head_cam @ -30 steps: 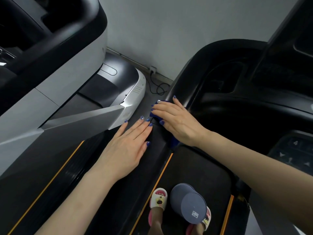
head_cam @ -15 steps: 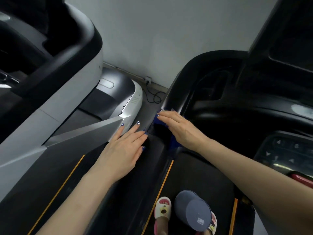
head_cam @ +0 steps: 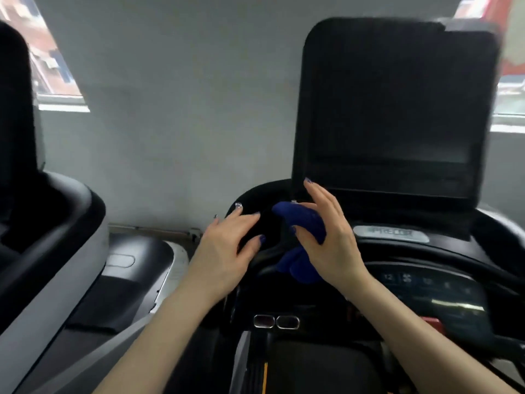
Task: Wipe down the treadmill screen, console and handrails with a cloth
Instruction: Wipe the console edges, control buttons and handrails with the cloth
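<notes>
The treadmill's dark screen (head_cam: 392, 109) stands upright at the upper right, above the black console (head_cam: 426, 282) with its faint keypad. My right hand (head_cam: 332, 245) is raised in front of the screen's lower left corner, holding a bunched blue cloth (head_cam: 301, 220) between thumb and palm, with the fingers nearly straight. Part of the cloth hangs below the palm. My left hand (head_cam: 227, 245) hovers beside it with fingers spread, over the console's rounded left rim (head_cam: 250, 194). A dark curved handrail (head_cam: 443, 251) runs across below the screen.
A neighbouring treadmill (head_cam: 56, 251) with a grey and black body stands at the left. A grey wall with a socket (head_cam: 194, 233) at its base is behind. Two metal sensor pads (head_cam: 275, 321) and a red stop tab (head_cam: 431, 322) sit low on the console.
The view has swung up from the deck and side rail to the screen. Both hands lifted off the rail, and my right hand raised the cloth toward the screen's lower left corner.
</notes>
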Tool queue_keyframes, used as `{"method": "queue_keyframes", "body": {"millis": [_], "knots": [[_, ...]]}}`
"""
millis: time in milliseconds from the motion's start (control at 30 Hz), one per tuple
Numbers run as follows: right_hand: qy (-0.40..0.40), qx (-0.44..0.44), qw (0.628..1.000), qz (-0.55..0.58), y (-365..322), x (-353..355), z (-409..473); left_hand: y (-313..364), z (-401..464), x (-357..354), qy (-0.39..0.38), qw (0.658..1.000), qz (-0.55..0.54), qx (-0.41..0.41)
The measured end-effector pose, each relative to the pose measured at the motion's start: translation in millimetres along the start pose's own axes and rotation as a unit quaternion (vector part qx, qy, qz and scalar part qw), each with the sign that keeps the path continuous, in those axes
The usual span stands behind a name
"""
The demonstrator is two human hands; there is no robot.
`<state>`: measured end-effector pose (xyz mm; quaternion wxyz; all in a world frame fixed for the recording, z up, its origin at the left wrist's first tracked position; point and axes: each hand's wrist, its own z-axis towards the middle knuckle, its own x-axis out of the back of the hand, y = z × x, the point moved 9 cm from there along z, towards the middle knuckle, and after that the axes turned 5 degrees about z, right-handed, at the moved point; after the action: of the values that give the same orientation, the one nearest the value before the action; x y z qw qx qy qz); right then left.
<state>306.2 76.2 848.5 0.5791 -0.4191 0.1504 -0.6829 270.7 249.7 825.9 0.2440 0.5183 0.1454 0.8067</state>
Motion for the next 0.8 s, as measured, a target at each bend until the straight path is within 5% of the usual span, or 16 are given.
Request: {"method": "queue_keyframes", "body": {"millis": [333, 567, 800], "knots": [[0.073, 0.054, 0.995, -0.052, -38, 132, -26, 169, 38, -4, 0.005, 0.987, -0.162, -0.010], [-0.004, -0.125, 0.991, 0.041, -7, 207, -67, 240, 21, -28, -0.004, 0.978, -0.209, 0.023], [-0.074, -0.179, 0.979, 0.060, -3, 261, -102, 287, -16, -49, -0.021, 0.971, -0.235, 0.045]]}}
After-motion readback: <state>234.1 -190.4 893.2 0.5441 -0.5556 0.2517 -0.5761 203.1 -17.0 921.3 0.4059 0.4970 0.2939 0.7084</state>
